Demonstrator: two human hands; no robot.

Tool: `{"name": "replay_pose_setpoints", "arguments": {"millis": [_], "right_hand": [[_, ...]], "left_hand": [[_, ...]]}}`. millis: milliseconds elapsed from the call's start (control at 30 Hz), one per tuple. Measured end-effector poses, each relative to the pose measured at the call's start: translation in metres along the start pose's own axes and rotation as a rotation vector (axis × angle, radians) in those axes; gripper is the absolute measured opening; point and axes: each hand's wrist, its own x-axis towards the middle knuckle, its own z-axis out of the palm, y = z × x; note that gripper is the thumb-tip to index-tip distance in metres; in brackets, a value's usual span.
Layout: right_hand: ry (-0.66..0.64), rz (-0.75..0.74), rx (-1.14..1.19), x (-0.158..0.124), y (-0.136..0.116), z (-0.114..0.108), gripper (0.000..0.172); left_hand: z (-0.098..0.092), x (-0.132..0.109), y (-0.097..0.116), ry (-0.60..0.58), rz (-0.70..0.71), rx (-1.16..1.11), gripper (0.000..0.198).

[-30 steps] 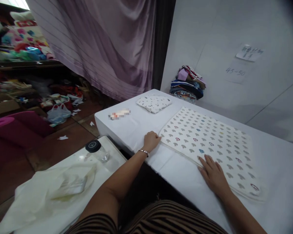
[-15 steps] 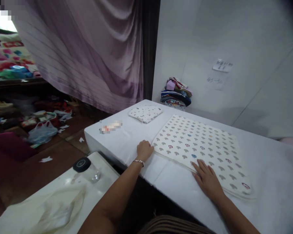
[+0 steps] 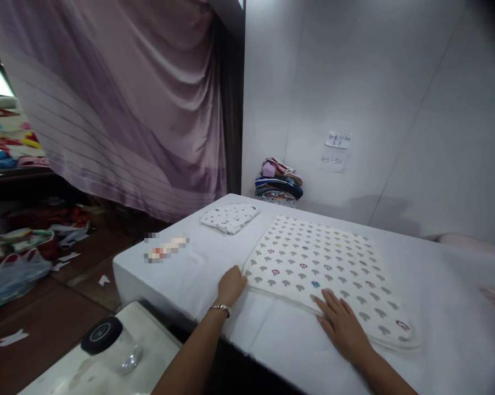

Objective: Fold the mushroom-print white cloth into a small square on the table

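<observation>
wall (image 3: 375,82): white, plain, behind the table and to its right
curtain (image 3: 119,109): mauve with faint stripes, hangs from the top left down to the floor behind the table's far left corner
table (image 3: 437,285): white cover, runs from centre to the right edge
floor (image 3: 45,318): dark brown, left of the table, scraps of white paper on it
cloth (image 3: 321,263): cream, printed with small grey and coloured shapes, folded into a flat square, lies on the table at its near side, both hands on it
side table (image 3: 161,351): white top, low left, just beside the table's near corner
pile of clothes (image 3: 278,181): mixed colours, folded, at the table's far edge against the wall
small cloth (image 3: 230,216): same sort of print, folded small, on the table left of the cloth and apart from it
bag (image 3: 9,274): clear bluish plastic, on the floor at far left
right hand (image 3: 342,326): palm down on the cloth's near edge, grip apart, fingers spread flat
left hand (image 3: 231,285): at the cloth's near left corner, touching it, fingers curled under; cannot tell whether the grip is clamped on the corner
jar (image 3: 111,343): clear glass, black lid, on the side table
notes (image 3: 338,140): two paper slips on the wall, writing too small to read
bracelet (image 3: 220,309): thin, metal, on the left wrist
</observation>
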Motion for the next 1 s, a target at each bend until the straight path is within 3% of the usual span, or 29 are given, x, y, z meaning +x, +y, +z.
{"name": "replay_pose_setpoints", "arguments": {"millis": [200,367,667,1000], "right_hand": [[-0.078,0.035,0.15,0.002,0.017,-0.029,0.053],[-0.064,0.189,0.038,-0.01,0.049,-0.042,0.053],[-0.081,0.315,-0.032,-0.049,0.073,-0.057,0.059],[-0.026,0.247,0.039,-0.086,0.085,-0.065,0.055]], "left_hand": [[-0.002,-0.003,0.002,-0.01,-0.014,-0.002,0.015],[-0.006,0.0,0.001,-0.037,-0.02,-0.014,0.02],[-0.001,0.012,-0.005,-0.034,-0.003,0.01,0.018],[0.003,0.018,-0.011,-0.005,0.022,0.022,0.021]]}}
